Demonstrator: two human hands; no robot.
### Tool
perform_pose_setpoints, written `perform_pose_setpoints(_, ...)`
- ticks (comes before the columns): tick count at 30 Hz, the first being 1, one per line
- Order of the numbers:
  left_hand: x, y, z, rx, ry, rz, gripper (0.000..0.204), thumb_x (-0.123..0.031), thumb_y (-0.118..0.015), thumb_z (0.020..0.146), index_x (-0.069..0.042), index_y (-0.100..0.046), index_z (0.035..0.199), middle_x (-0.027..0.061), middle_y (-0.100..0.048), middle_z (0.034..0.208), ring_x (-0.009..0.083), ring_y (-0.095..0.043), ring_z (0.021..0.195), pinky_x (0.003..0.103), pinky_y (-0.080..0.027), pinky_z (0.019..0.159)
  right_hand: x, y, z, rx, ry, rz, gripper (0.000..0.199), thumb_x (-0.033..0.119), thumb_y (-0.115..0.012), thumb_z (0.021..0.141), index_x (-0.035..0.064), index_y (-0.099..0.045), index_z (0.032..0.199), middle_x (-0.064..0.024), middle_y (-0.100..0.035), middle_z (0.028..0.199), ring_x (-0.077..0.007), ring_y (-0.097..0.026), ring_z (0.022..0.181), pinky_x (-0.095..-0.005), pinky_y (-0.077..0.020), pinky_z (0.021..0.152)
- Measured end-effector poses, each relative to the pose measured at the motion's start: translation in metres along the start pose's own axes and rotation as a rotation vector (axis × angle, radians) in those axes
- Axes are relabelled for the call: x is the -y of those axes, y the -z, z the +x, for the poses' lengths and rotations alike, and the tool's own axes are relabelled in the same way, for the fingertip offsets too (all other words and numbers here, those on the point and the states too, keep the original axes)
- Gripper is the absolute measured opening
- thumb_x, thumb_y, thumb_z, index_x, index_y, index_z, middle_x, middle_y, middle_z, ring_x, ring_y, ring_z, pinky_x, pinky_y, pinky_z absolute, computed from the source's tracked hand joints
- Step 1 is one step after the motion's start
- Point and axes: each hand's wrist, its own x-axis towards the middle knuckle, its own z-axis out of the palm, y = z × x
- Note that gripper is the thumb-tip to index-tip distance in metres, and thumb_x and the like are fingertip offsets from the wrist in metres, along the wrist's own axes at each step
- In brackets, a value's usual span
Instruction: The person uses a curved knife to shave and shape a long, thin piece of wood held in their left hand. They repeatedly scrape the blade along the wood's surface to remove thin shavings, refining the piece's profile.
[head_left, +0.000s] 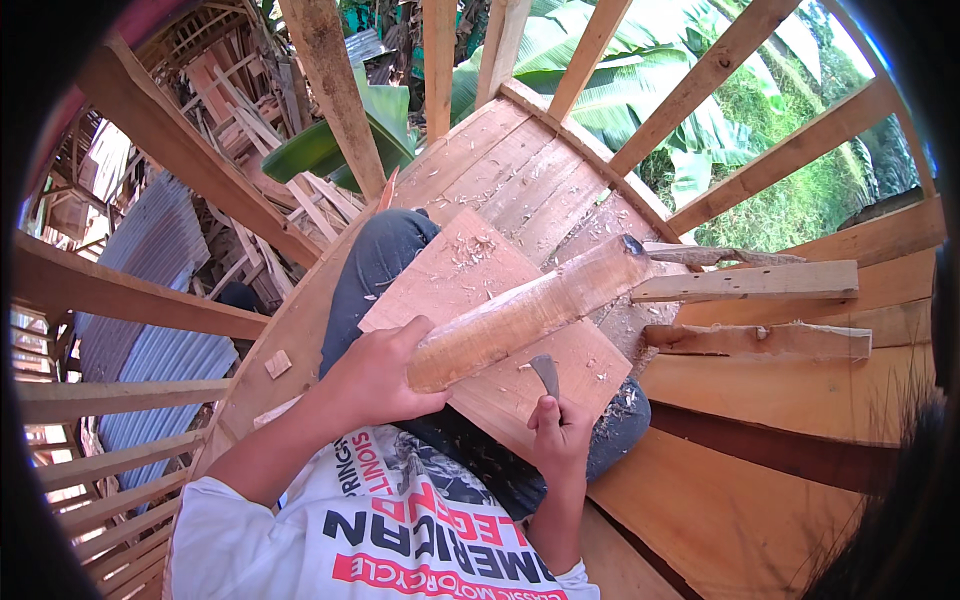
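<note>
A thick, rounded length of pale wood (525, 310) lies slantwise over my lap, its dark-tipped end pointing away to the right. My left hand (375, 375) is wrapped round its near left end. In my right hand (562, 435) is a carving knife (545, 373); the short, dark blade sticks up above the fist, apart from the wood, and the fingers hide the handle. Beneath the wood, a flat square board (590, 365) rests across my legs, with curled shavings (472, 252) on its far part.
Plank flooring (510, 165) strewn with shavings stretches ahead. Several loose wood pieces (750, 283) lie to the right, beside wide boards (730, 490). Upright wooden posts (335, 95) ring the platform. Outside stand corrugated metal sheets (150, 270) on the left and large green leaves (620, 85) ahead.
</note>
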Motion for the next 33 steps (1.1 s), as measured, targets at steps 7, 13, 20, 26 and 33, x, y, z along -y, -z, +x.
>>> perform_pose_setpoints(7, -0.001, -0.002, -0.008, 0.01, 0.034, -0.081, 0.058, -0.025, -0.079, 0.064, 0.0, -0.05, 0.108, 0.0235, -0.064, 0.084, 0.037, -0.066, 0.081, 0.039, -0.053, 0.07, 0.022, -0.01, 0.002, -0.143, 0.042, -0.556, 0.048, 0.042, -0.067, 0.081, -0.0011, -0.057, 0.064, -0.0177, -0.049, 0.052, -0.0328, -0.051, 0.049, -0.0384, -0.0385, 0.046)
perform_pose_setpoints(13, -0.002, 0.0, -0.015, 0.032, -0.03, -0.164, 0.06, -0.026, -0.077, 0.066, 0.001, -0.048, 0.111, 0.0223, -0.063, 0.075, 0.037, -0.066, 0.071, 0.04, -0.053, 0.063, 0.019, 0.02, 0.011, -0.275, 0.081, -0.632, 0.058, 0.051, -0.064, 0.08, -0.0023, -0.048, 0.063, -0.0174, -0.041, 0.052, -0.0332, -0.038, 0.047, -0.0373, -0.035, 0.046)
perform_pose_setpoints(20, 0.011, 0.002, -0.016, 0.002, 0.006, -0.103, 0.063, -0.028, -0.079, 0.066, 0.001, -0.047, 0.113, 0.0219, -0.063, 0.077, 0.0366, -0.066, 0.071, 0.04, -0.053, 0.063, 0.022, 0.014, 0.024, -0.389, 0.104, -0.709, 0.06, 0.053, -0.066, 0.078, -0.0013, -0.048, 0.061, -0.0155, -0.044, 0.052, -0.0302, -0.044, 0.048, -0.0369, -0.035, 0.045)
perform_pose_setpoints(26, 0.022, 0.01, -0.024, 0.066, 0.069, -0.107, 0.06, -0.028, -0.079, 0.067, -0.001, -0.047, 0.111, 0.0225, -0.064, 0.08, 0.0363, -0.066, 0.075, 0.04, -0.053, 0.066, 0.02, 0.062, 0.039, -0.58, -0.083, -0.54, 0.061, 0.051, -0.056, 0.089, -0.0033, -0.043, 0.062, -0.001, -0.036, 0.051, -0.0106, -0.034, 0.049, -0.0302, -0.0274, 0.045)
perform_pose_setpoints(33, 0.025, -0.003, -0.003, 0.036, 0.052, -0.241, 0.06, -0.026, -0.078, 0.067, 0.0, -0.047, 0.11, 0.023, -0.064, 0.081, 0.037, -0.066, 0.075, 0.039, -0.054, 0.067, 0.028, -0.002, 0.018, -0.152, 0.057, -0.589, 0.048, 0.041, -0.073, 0.075, -0.0011, -0.052, 0.064, -0.0183, -0.048, 0.055, -0.0361, -0.049, 0.049, -0.0364, -0.0395, 0.047)
